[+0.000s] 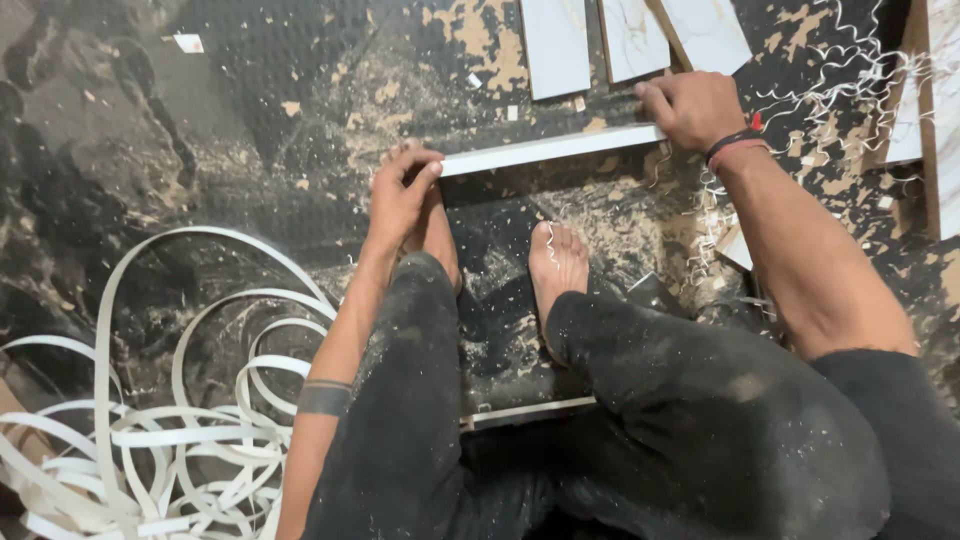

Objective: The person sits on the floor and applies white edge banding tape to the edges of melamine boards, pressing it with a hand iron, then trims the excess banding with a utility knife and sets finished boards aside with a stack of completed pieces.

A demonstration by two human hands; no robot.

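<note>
White panel strip (550, 150) stands on edge (sawdust everywhere); I see my left hand (400, 195) and right hand (695, 108) gripping its ends.

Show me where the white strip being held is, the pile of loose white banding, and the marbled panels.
white strip (550, 150), head view, middle of its top face.
loose white banding (150, 440), head view, tangled coils at lower left.
marbled panels (556, 45), head view, leftmost panel's face.

White edge-band coils (170, 440), marbled panels (556, 45), curly shavings (850, 70) litter the dark floor (150, 150).
</note>
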